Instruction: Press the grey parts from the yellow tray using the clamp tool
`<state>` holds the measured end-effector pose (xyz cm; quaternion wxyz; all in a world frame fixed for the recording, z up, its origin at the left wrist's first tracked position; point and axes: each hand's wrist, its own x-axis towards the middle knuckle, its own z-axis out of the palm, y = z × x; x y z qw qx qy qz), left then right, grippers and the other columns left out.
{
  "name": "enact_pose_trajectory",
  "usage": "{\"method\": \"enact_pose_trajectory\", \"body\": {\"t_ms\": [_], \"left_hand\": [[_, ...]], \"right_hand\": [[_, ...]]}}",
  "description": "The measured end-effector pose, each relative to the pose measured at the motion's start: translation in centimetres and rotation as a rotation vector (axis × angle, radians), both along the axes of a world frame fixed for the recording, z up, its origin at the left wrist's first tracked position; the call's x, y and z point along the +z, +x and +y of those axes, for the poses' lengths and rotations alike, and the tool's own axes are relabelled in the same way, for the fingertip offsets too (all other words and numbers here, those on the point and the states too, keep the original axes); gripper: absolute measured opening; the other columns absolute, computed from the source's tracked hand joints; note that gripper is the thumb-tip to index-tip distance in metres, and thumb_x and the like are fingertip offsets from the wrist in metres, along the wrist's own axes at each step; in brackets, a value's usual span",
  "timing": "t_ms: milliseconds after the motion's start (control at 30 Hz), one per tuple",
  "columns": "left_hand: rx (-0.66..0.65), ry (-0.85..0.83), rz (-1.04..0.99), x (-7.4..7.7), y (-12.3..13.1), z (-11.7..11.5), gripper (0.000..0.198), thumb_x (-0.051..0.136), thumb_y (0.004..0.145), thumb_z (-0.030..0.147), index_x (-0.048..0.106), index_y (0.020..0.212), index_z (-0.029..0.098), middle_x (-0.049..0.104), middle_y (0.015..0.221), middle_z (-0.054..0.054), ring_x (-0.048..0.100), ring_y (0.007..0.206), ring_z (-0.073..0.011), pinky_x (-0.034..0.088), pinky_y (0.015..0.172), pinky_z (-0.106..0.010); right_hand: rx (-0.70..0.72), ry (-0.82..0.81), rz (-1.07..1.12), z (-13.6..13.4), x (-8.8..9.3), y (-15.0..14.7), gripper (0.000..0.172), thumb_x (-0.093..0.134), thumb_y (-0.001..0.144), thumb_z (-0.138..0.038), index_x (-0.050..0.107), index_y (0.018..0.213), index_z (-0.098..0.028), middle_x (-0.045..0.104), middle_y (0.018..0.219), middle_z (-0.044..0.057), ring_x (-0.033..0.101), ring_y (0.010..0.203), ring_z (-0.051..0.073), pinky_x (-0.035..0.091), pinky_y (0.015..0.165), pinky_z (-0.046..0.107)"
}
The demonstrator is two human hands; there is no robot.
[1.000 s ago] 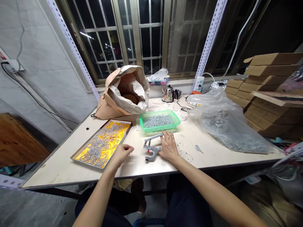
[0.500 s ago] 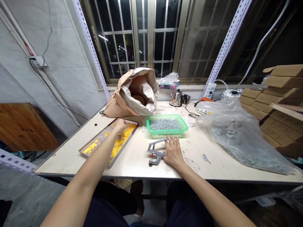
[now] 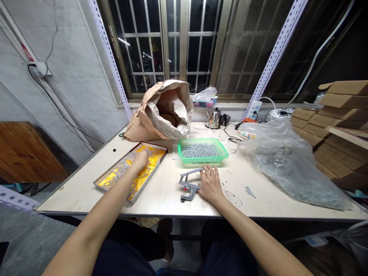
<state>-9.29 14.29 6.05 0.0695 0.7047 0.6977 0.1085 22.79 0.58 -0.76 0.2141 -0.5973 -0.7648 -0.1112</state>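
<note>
My left hand (image 3: 141, 159) is over the shallow tray (image 3: 140, 193) on the left, its fingers curled down among small metal pieces (image 3: 123, 167) that lie on a yellow lining. Whatever is between those fingertips is hidden. My right hand (image 3: 211, 184) holds grey snap-fastener pliers (image 3: 189, 190) by their handles, fingertips at the upper handle and thumb side by the lower one. The pliers rest on the table with their jaws apart, a spring and a red tip showing. Just behind them stands a green plastic basket (image 3: 203, 159) filled with small metal pieces (image 3: 199, 150).
A large open paper sack (image 3: 138, 124) leans behind the tray. At the back are a metal kettle (image 3: 213, 119) and cables. A clear plastic bag (image 3: 287, 165) covers much of the table's right side, beside stacked cardboard boxes (image 3: 342, 153). A grey scrap (image 3: 250, 191) lies nearby.
My left hand has moved slightly toward me and left within the tray, its fingers now curled lower. The right hand and pliers have stayed in place. The view has shifted a little.
</note>
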Motion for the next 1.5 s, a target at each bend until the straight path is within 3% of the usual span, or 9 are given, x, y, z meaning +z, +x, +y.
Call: {"method": "enact_pose_trajectory", "body": {"t_ms": [100,167,267,400,733,1000,1233,1367,1500], "left_hand": [[0.038,0.112,-0.166,0.1,1.5,-3.4,0.02,0.046,0.08,0.02,0.063,0.088,0.014,0.067,0.094,-0.012,0.06,0.091,-0.0237,0.044,0.08,-0.033],[0.002,0.096,-0.531,-0.7,3.7,-6.7,0.02,0.053,0.077,0.028,0.065,0.085,0.013,0.068,0.084,-0.01,0.061,0.079,-0.0199,0.045,0.071,-0.028],[-0.066,-0.165,-0.998,-3.0,7.9,-11.8,0.023,0.068,0.063,0.034,0.067,0.072,0.013,0.067,0.07,-0.007,0.059,0.062,-0.0161,0.043,0.06,-0.026],[0.032,-0.312,-1.251,-5.4,11.8,-15.4,0.027,0.076,0.051,0.034,0.067,0.065,0.012,0.065,0.06,-0.004,0.052,0.051,-0.0116,0.039,0.053,-0.024],[0.059,-0.297,-1.152,-4.8,13.2,-15.6,0.008,0.069,0.051,0.019,0.065,0.052,0.013,0.061,0.051,-0.001,0.05,0.05,-0.011,0.037,0.055,-0.025],[-0.023,-0.244,-1.107,-5.9,13.3,-15.6,0.007,0.068,0.053,0.021,0.065,0.054,0.014,0.063,0.053,-0.003,0.054,0.054,-0.0141,0.04,0.059,-0.026],[-0.045,-0.209,-1.063,-6.2,13.0,-15.8,0.009,0.068,0.055,0.022,0.064,0.055,0.014,0.063,0.056,-0.002,0.056,0.057,-0.0148,0.041,0.061,-0.026],[-0.034,-0.145,-1.165,-6.2,11.9,-16.3,0.037,0.069,0.062,0.037,0.067,0.089,0.011,0.065,0.069,-0.003,0.056,0.06,-0.0138,0.042,0.057,-0.024],[0.055,-0.012,-1.188,-6.3,10.9,-16.9,0.045,0.059,0.072,0.052,0.064,0.095,0.013,0.065,0.078,-0.006,0.055,0.06,-0.013,0.041,0.051,-0.022]], "right_hand": [[-0.008,0.006,0.0,-0.1,0.1,-0.1,0.048,0.057,0.069,-0.026,0.055,0.113,-0.009,0.044,0.137,0.018,0.028,0.132,0.031,0.003,0.113,0.052],[-0.017,0.011,-0.001,-0.2,0.2,-0.1,0.047,0.056,0.069,-0.025,0.055,0.113,-0.01,0.044,0.137,0.018,0.028,0.132,0.032,0.002,0.112,0.053],[-0.027,0.03,-0.007,-0.4,0.4,-0.2,0.046,0.056,0.07,-0.027,0.055,0.112,-0.01,0.044,0.137,0.018,0.028,0.132,0.032,0.001,0.111,0.055],[-0.035,0.08,-0.015,-0.7,0.7,-0.4,0.047,0.056,0.071,-0.028,0.054,0.113,-0.01,0.042,0.139,0.019,0.027,0.132,0.033,-0.001,0.11,0.057],[-0.105,0.129,-0.047,-0.9,0.6,-0.9,0.051,0.056,0.07,-0.028,0.052,0.115,-0.005,0.035,0.142,0.023,0.022,0.134,0.035,-0.003,0.109,0.061],[-0.123,0.139,-0.062,-0.9,0.6,-1.1,0.051,0.055,0.07,-0.026,0.051,0.116,-0.004,0.033,0.143,0.025,0.017,0.136,0.037,-0.002,0.108,0.062],[-0.043,0.135,-0.05,-0.7,0.7,-0.6,0.028,0.052,0.077,-0.026,0.057,0.101,-0.012,0.054,0.124,0.019,0.04,0.12,0.032,0.01,0.108,0.056],[0.006,0.053,-0.091,-0.3,0.7,-0.3,0.035,0.05,0.084,-0.035,0.056,0.107,-0.01,0.063,0.099,0.015,0.053,0.094,0.027,0.038,0.088,0.04],[0.042,-0.032,-0.129,0.0,0.2,-0.5,0.025,0.056,0.081,-0.038,0.06,0.087,-0.014,0.063,0.077,0.01,0.056,0.078,0.023,0.038,0.063,0.029]]}}
